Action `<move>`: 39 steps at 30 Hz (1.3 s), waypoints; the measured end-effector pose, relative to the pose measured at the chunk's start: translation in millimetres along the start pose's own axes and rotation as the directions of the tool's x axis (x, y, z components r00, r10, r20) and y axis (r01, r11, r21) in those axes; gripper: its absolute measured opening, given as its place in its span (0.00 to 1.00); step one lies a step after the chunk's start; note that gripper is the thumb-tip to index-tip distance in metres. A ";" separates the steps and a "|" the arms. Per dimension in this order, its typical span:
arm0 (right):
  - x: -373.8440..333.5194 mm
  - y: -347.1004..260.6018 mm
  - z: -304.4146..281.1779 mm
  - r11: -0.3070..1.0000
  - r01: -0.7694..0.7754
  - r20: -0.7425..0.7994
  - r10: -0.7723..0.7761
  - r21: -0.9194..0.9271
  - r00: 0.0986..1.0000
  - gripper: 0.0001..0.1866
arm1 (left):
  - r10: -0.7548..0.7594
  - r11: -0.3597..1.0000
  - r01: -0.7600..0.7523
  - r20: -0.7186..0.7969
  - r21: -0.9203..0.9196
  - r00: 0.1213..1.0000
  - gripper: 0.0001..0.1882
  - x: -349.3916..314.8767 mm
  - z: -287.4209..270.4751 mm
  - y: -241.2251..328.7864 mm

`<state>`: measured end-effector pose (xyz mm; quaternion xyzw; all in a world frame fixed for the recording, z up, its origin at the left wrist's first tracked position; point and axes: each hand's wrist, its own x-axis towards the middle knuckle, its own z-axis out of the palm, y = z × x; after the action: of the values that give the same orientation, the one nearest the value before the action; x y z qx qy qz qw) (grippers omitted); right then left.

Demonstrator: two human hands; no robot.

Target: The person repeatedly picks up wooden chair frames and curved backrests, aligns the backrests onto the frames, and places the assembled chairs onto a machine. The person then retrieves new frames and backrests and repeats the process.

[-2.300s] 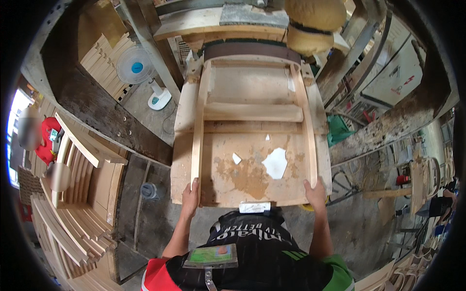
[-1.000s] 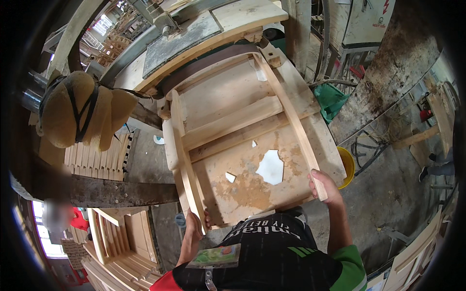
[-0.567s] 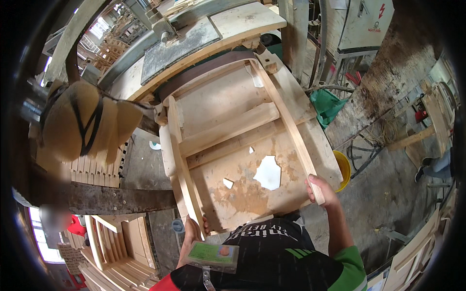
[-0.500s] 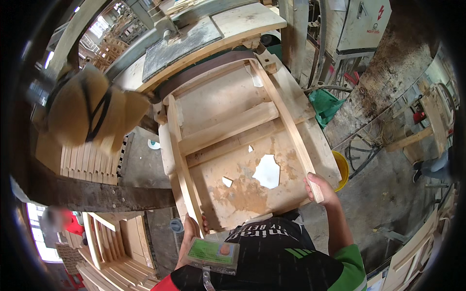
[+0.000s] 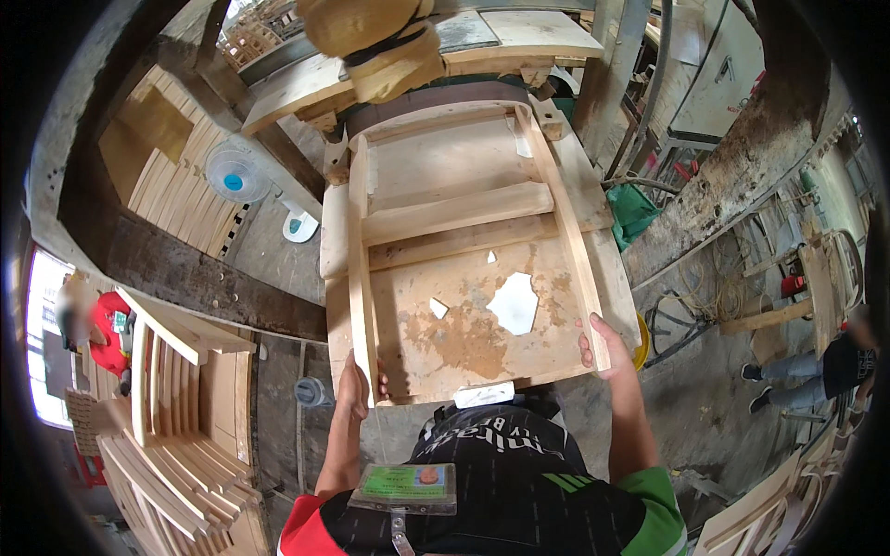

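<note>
A pale wooden frame (image 5: 459, 212) with two long side rails and a crossbar lies over a worn wooden board (image 5: 445, 347). My left hand (image 5: 353, 389) is wrapped round the near end of its left rail. My right hand (image 5: 609, 347) grips the near end of the right rail, thumb on top. At the far side, the frame's curved end sits against a dark brown band (image 5: 436, 109) that looks like a sanding belt; whether they touch, I cannot tell. White patches (image 5: 514, 304) show on the board between the rails.
A tan bundle (image 5: 375, 42) bound with a black strap hangs over the far bench. Dark beams (image 5: 213, 283) stand left, with a fan (image 5: 236, 173) beyond. Slatted wooden parts (image 5: 181, 435) are stacked lower left. A yellow bucket (image 5: 642, 343) is partly hidden right. People stand at both sides.
The view has swung leftward, so the tan bundle shows farther right and the fan is visible. Both hands keep their grip on the rails; the frame now appears straighter in front of me.
</note>
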<state>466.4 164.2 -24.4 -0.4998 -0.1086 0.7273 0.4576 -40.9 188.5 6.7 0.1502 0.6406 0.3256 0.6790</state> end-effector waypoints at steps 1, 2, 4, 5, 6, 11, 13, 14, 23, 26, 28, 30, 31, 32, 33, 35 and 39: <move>-1.6 -0.2 1.4 1.000 -0.003 0.007 0.003 -0.002 1.000 0.25 | 0.021 1.000 -0.021 -0.005 0.000 1.000 0.36 -2.8 -2.0 0.2; -3.1 -0.8 2.7 1.000 -0.004 0.011 0.004 0.000 1.000 0.26 | 0.041 0.999 -0.041 -0.009 0.000 0.999 0.36 -5.6 -4.0 0.6; -9.7 -2.1 6.8 1.000 -0.003 0.008 0.002 0.010 1.000 0.27 | 0.042 0.999 -0.042 -0.001 -0.003 0.999 0.36 -11.8 -8.2 4.0; -14.0 -2.1 8.6 1.000 0.008 0.015 -0.008 0.008 1.000 0.27 | 0.043 0.999 -0.043 0.003 -0.003 0.999 0.37 -15.8 -10.1 4.6; -18.5 -1.3 10.4 1.000 0.017 0.020 -0.017 0.006 1.000 0.28 | 0.056 0.998 -0.056 -0.011 0.024 0.998 0.37 -20.2 -11.1 4.4; -46.4 4.3 13.9 1.000 0.030 0.018 -0.030 0.000 0.999 0.28 | 0.084 0.995 -0.082 -0.035 0.055 0.996 0.38 -46.0 -18.5 -3.8; -57.1 8.6 11.1 0.999 0.039 0.031 -0.040 0.013 0.999 0.27 | 0.078 0.996 -0.077 -0.020 0.043 0.997 0.38 -53.7 -21.5 -7.5; -60.5 9.6 9.9 0.999 0.031 0.032 -0.032 0.021 0.999 0.27 | 0.082 0.995 -0.081 -0.023 0.050 0.996 0.38 -57.6 -23.8 -8.8; -94.7 23.9 8.2 0.991 -0.047 0.006 0.046 0.127 0.999 0.23 | 0.036 0.998 -0.029 -0.113 0.059 0.993 0.39 -82.5 -32.6 -12.1; -105.6 27.3 16.2 0.997 0.000 0.048 -0.004 0.075 0.999 0.21 | 0.034 0.999 -0.034 -0.064 -0.001 0.997 0.38 -91.1 -44.8 -15.1; -112.4 32.5 16.0 0.997 0.034 0.030 -0.036 0.063 0.999 0.18 | 0.091 0.996 -0.088 -0.111 0.033 0.990 0.38 -94.5 -44.8 -21.8; -123.8 34.3 19.7 0.998 0.065 0.034 -0.065 0.004 0.997 0.24 | 0.031 1.000 -0.031 -0.124 0.007 0.992 0.38 -91.7 -56.6 -27.3; -128.8 34.8 20.9 0.998 0.058 0.040 -0.058 -0.011 0.998 0.25 | 0.037 0.999 -0.036 -0.116 0.010 0.993 0.36 -96.4 -58.1 -29.6; -133.8 35.7 21.8 0.998 0.056 0.045 -0.055 -0.021 0.997 0.25 | 0.044 0.999 -0.042 -0.103 0.020 0.994 0.34 -101.6 -56.3 -28.4; -137.7 36.3 22.8 0.998 0.052 0.056 -0.050 -0.032 0.997 0.25 | 0.040 0.999 -0.037 -0.105 0.030 0.994 0.33 -104.3 -56.9 -25.2; -140.3 40.1 26.5 0.997 0.069 0.056 -0.067 -0.043 0.996 0.26 | 0.023 0.998 -0.017 -0.104 0.057 0.994 0.33 -103.8 -58.1 -25.3; -148.2 50.7 20.9 0.997 0.044 0.052 -0.040 -0.062 0.998 0.23 | -0.031 0.995 0.041 -0.109 0.095 0.994 0.32 -100.3 -61.1 -33.3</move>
<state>432.9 27.5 47.4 -0.4930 -0.1536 0.7262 0.4539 -88.5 87.0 55.2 0.1537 0.6938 0.2893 0.6414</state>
